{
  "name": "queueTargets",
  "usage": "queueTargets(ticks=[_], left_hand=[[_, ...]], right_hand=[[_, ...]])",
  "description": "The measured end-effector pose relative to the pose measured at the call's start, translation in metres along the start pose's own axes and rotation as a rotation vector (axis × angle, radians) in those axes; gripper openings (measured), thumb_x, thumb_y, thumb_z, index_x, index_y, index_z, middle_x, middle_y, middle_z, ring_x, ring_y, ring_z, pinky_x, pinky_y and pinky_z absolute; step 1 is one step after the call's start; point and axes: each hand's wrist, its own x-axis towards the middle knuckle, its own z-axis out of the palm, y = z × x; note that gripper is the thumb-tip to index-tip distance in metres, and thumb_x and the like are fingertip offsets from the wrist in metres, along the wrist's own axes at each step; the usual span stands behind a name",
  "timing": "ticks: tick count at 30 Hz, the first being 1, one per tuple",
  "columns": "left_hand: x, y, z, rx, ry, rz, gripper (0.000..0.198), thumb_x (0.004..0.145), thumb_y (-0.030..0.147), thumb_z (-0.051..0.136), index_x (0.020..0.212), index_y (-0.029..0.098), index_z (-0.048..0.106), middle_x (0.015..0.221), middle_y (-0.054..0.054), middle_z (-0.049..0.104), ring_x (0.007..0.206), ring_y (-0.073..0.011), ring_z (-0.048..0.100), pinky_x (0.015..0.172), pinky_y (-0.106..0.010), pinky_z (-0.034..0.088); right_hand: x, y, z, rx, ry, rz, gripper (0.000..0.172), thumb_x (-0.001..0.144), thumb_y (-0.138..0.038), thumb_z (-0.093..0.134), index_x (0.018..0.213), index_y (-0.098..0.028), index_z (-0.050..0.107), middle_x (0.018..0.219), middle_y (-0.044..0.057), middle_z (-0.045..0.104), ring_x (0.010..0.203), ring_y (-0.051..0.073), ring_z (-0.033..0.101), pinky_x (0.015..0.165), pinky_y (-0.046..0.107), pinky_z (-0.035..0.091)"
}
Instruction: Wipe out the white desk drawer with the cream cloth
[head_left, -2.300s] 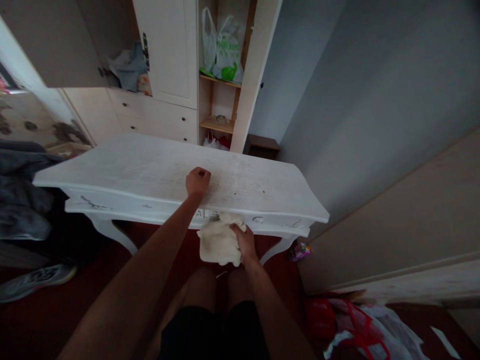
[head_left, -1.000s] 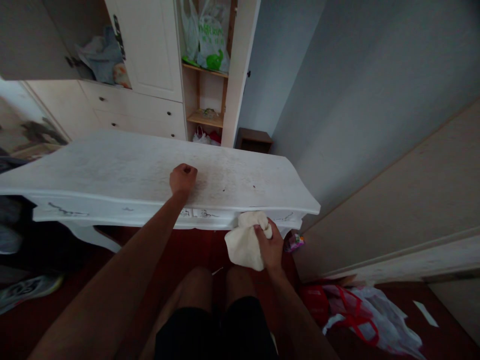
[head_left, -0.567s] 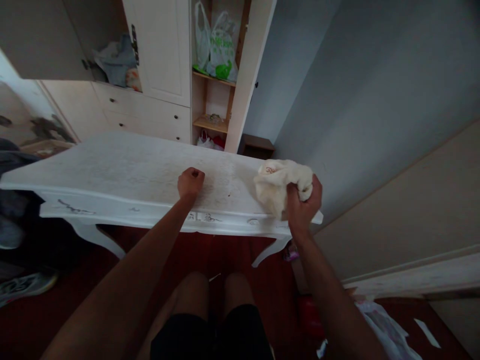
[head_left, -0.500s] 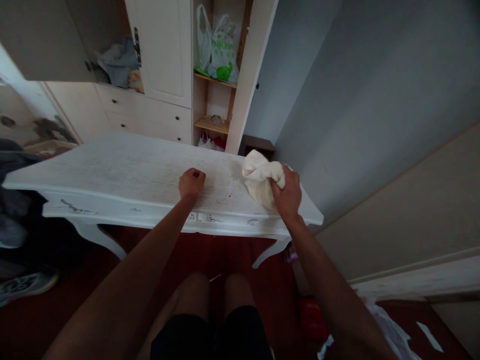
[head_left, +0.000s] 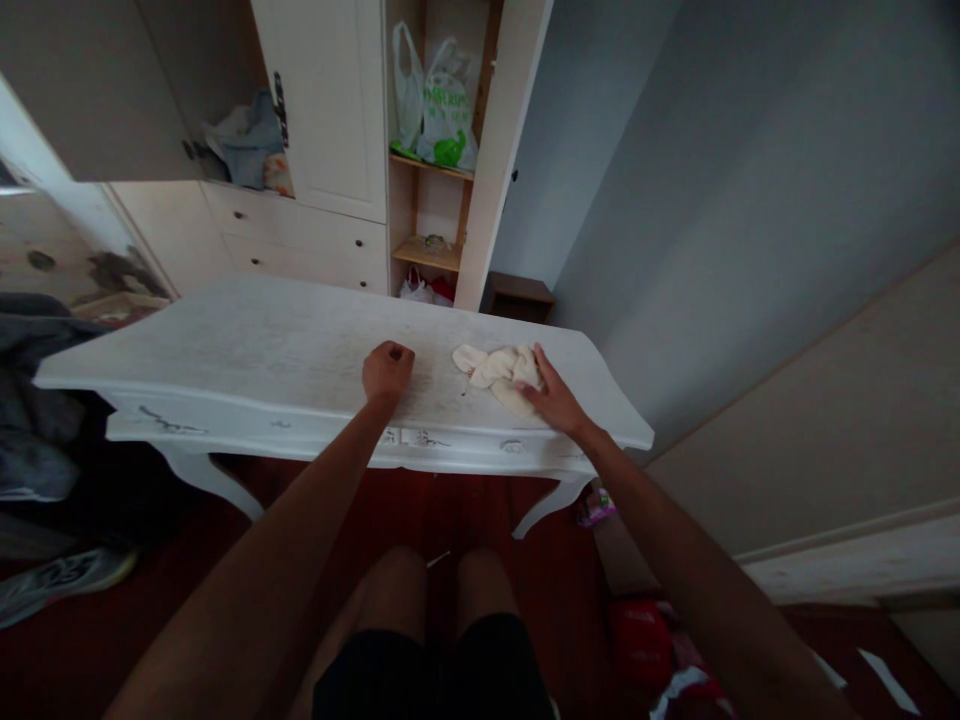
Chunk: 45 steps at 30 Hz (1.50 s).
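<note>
A bunched cream cloth [head_left: 499, 370] lies on the right half of a white table [head_left: 262, 340] with curved legs. My right hand [head_left: 551, 392] grips its right end, thumb on the near side and fingers over the far side. To the left, my left hand [head_left: 388, 370] rests on the tabletop, curled into a loose fist with nothing visible in it. Greyish smudges mark the surface around that fist. A small dark speck [head_left: 463, 394] sits just left of the cloth's near edge.
Behind the table stands a white wardrobe [head_left: 337, 140] with open doors, a plastic bag [head_left: 448, 110] on one shelf. A grey wall [head_left: 675, 250] rises at the right. Dark clothing [head_left: 37, 430] and a shoe [head_left: 67, 580] are at the left; a red bag [head_left: 641, 640] lies on the floor.
My right hand has moved left with the cloth, which was lifted and bulky and now lies flatter on the table. My left hand keeps its place on the tabletop.
</note>
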Motion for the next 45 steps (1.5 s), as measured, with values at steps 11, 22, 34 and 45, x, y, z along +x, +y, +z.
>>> queueTargets(ticks=[11, 22, 34, 45], left_hand=[[0.001, -0.001, 0.000, 0.015, 0.016, -0.009, 0.023, 0.084, 0.027, 0.058, 0.092, 0.017, 0.077, 0.094, -0.010, 0.078, 0.088, -0.0238, 0.070, 0.075, -0.030, 0.047], [0.005, -0.004, 0.002, 0.048, 0.012, -0.009, 0.023, 0.083, 0.025, 0.057, 0.092, 0.017, 0.077, 0.095, -0.010, 0.078, 0.087, -0.0233, 0.069, 0.075, -0.030, 0.047], [0.002, -0.002, -0.001, 0.014, 0.005, -0.016, 0.023, 0.083, 0.027, 0.056, 0.090, 0.018, 0.076, 0.093, -0.010, 0.078, 0.088, -0.0225, 0.070, 0.077, -0.029, 0.048], [0.001, -0.003, -0.002, -0.004, 0.016, -0.003, 0.022, 0.082, 0.026, 0.057, 0.089, 0.018, 0.076, 0.094, -0.010, 0.078, 0.089, -0.0230, 0.070, 0.077, -0.030, 0.048]], right_hand=[[-0.025, 0.109, -0.065, 0.507, 0.497, 0.514, 0.050, 0.063, -0.062, 0.075, 0.086, -0.018, 0.073, 0.072, 0.004, 0.070, 0.065, 0.017, 0.061, 0.060, 0.031, 0.050], [-0.027, 0.098, -0.059, 0.461, 0.523, 0.513, 0.041, 0.066, -0.053, 0.068, 0.085, -0.017, 0.076, 0.068, 0.004, 0.070, 0.060, 0.017, 0.060, 0.057, 0.031, 0.047], [-0.030, 0.091, -0.058, 0.265, 0.481, 0.504, 0.034, 0.073, -0.047, 0.062, 0.085, -0.019, 0.077, 0.069, 0.004, 0.073, 0.064, 0.019, 0.064, 0.069, 0.034, 0.051], [-0.032, 0.086, -0.059, 0.198, 0.484, 0.499, 0.032, 0.075, -0.043, 0.059, 0.085, -0.019, 0.078, 0.069, 0.005, 0.074, 0.064, 0.021, 0.063, 0.068, 0.034, 0.050]])
